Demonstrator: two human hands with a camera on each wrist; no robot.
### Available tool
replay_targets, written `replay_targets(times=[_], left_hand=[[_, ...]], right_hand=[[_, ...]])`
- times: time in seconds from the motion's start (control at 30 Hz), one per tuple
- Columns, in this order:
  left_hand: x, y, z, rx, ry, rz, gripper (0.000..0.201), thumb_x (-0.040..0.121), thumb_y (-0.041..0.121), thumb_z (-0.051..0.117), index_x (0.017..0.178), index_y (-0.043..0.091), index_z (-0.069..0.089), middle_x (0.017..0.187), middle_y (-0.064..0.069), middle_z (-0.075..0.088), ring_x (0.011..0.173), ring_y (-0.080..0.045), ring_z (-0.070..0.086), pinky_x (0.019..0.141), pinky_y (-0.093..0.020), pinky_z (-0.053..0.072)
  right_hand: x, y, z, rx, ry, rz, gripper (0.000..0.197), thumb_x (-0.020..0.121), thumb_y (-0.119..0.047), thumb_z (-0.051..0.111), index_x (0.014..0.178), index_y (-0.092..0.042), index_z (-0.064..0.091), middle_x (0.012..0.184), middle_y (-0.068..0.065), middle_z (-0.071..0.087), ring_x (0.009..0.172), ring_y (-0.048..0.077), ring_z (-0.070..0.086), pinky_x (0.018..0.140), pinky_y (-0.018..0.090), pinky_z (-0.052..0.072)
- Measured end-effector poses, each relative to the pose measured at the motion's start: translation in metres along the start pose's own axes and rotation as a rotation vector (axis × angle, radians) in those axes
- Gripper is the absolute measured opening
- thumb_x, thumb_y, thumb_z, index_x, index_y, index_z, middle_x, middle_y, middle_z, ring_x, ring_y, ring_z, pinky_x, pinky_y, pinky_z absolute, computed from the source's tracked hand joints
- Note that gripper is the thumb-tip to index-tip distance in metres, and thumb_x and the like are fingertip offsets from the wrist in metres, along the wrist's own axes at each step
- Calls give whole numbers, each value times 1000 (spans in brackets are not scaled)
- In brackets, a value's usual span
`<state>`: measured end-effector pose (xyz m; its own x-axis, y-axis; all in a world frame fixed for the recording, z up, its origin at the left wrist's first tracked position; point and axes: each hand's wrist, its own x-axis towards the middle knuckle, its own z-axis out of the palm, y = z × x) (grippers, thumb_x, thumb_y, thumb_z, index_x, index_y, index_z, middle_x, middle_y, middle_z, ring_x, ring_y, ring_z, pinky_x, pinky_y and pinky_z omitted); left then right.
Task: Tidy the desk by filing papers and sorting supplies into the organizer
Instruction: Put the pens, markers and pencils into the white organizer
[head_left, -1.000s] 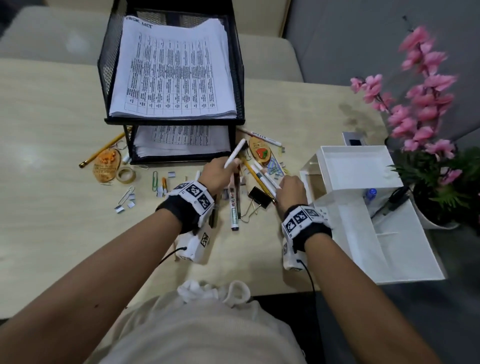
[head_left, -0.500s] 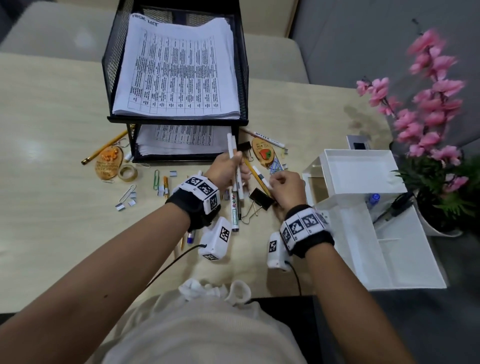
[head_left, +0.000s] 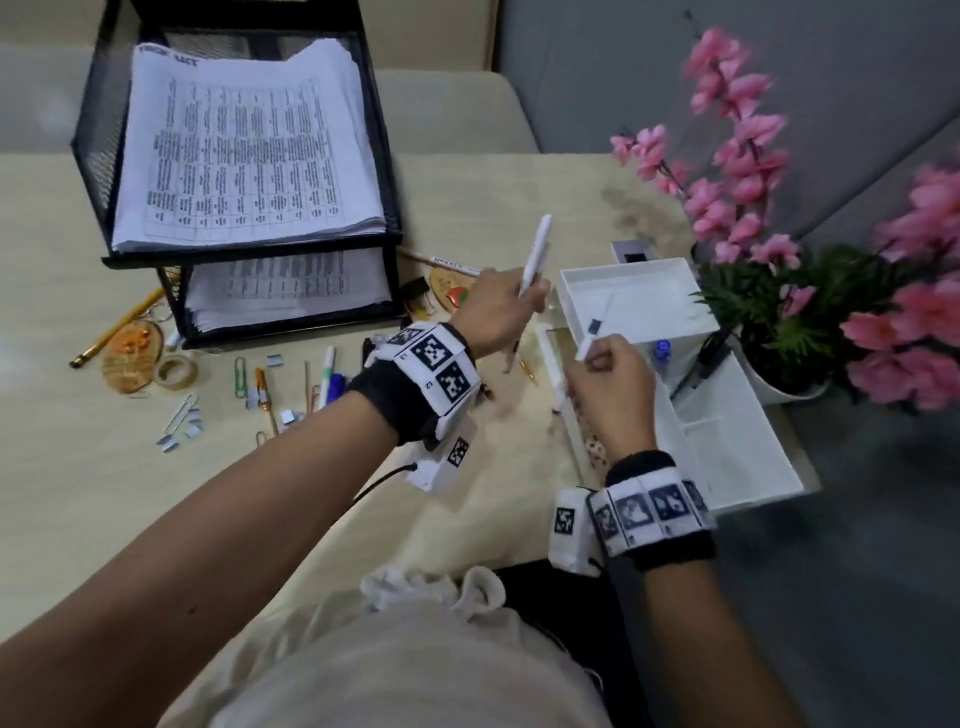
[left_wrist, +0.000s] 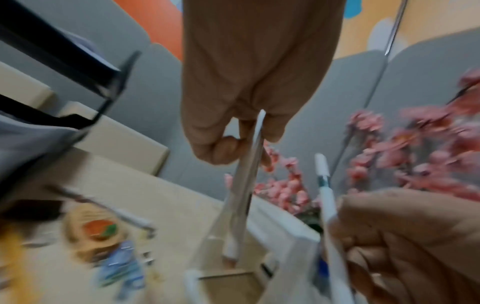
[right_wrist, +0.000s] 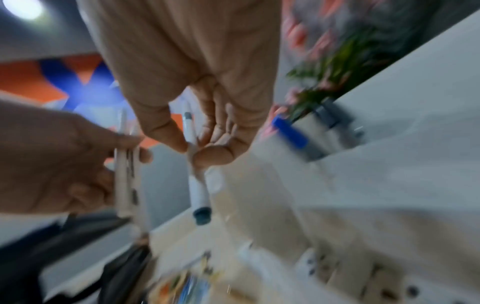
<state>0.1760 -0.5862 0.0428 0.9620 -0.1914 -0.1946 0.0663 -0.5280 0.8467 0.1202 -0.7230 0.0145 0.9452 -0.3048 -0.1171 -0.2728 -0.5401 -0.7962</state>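
My left hand (head_left: 524, 299) grips a couple of white pens (head_left: 537, 249) that point up and away, just left of the white organizer (head_left: 571, 280). The right hand (head_left: 592, 358) pinches one white pen with a dark band (head_left: 594, 328) over the organizer's near corner. The left wrist view shows the pens (left_wrist: 244, 185) held below my curled fingers. In the right wrist view the single pen (right_wrist: 194, 174) sits between thumb and fingers. A blue-capped marker (head_left: 662, 349) and a black item (head_left: 711, 348) lie in the organizer. The black mesh paper tray (head_left: 91, 130) holds stacked printed papers (head_left: 249, 145).
Loose supplies lie on the desk at left: a yellow pencil (head_left: 117, 327), a tape roll (head_left: 176, 370), a wooden tag (head_left: 130, 353), paper clips (head_left: 239, 371), staples and small pens (head_left: 327, 374). A pot of pink flowers (head_left: 779, 291) stands right behind the organizer.
Both hands have lifted off the pile of pens in front of the paper tray and moved right to the organizer, each carrying white pens.
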Motion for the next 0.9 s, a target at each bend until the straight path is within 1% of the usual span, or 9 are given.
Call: replay_targets(times=[0.1, 0.17, 0.27, 0.4, 0.5, 0.63, 0.73, 0.83, 0.9], left_hand=[[0, 37, 25, -47, -142, 103, 19, 94, 19, 51, 93, 7, 66, 88, -14, 62, 71, -20, 54, 71, -29, 46], [1, 56, 49, -74, -189, 135, 15, 90, 15, 57, 91, 4, 67, 89, -17, 67, 74, -26, 63, 80, -33, 52], [10, 76, 84, 1, -177, 169, 22, 86, 15, 60, 87, -4, 69, 96, -23, 71, 91, -35, 68, 84, -39, 54], [19, 80, 121, 310, -214, 159, 30, 88, 10, 55, 59, 5, 50, 89, -21, 64, 97, -36, 63, 72, -33, 46], [25, 77, 135, 407, -211, 164, 13, 88, 4, 52, 88, -5, 61, 111, -27, 63, 106, -39, 58, 80, -37, 46], [35, 77, 137, 318, -173, 209, 20, 92, 14, 51, 107, 4, 58, 117, -24, 62, 109, -36, 57, 82, -34, 46], [34, 77, 126, 218, -193, 194, 38, 89, 5, 51, 127, 3, 52, 125, -21, 59, 113, -34, 58, 94, -36, 49], [28, 67, 101, 66, -93, 241, 34, 88, 3, 51, 122, 3, 56, 118, -15, 64, 101, -31, 65, 88, -32, 52], [25, 53, 80, -102, -1, 199, 28, 88, 0, 47, 113, 1, 59, 104, -13, 65, 83, -34, 71, 71, -29, 56]], right_hand=[[-1, 17, -52, 99, 252, 73, 24, 76, -12, 64, 68, -27, 46, 81, 11, 62, 84, 36, 63, 81, 47, 53], [6, 28, -75, 80, 361, 86, 9, 79, -10, 61, 83, -16, 56, 93, 18, 64, 93, 37, 63, 87, 44, 51], [24, 42, -91, -63, 371, 106, 24, 88, -11, 53, 106, 4, 58, 110, 24, 63, 105, 34, 59, 85, 34, 44], [36, 55, -93, -210, 257, 122, 24, 90, -9, 48, 111, 2, 54, 112, 27, 62, 108, 39, 56, 88, 41, 44], [39, 59, -91, -208, 204, 115, 28, 85, -4, 50, 113, -2, 49, 112, 25, 62, 107, 37, 58, 91, 46, 47], [40, 61, -90, -160, 239, 112, 34, 82, 2, 51, 115, -5, 47, 113, 21, 62, 106, 33, 59, 94, 44, 47], [35, 54, -87, -147, 385, 22, 31, 83, 6, 44, 112, -1, 51, 108, 19, 63, 104, 30, 59, 92, 34, 43], [27, 33, -74, -40, 490, -93, 28, 83, 8, 43, 108, 0, 53, 102, 18, 63, 97, 27, 59, 86, 28, 44], [25, 16, -58, 27, 515, -159, 28, 80, 10, 42, 103, 0, 54, 93, 15, 61, 90, 27, 59, 79, 26, 43]])
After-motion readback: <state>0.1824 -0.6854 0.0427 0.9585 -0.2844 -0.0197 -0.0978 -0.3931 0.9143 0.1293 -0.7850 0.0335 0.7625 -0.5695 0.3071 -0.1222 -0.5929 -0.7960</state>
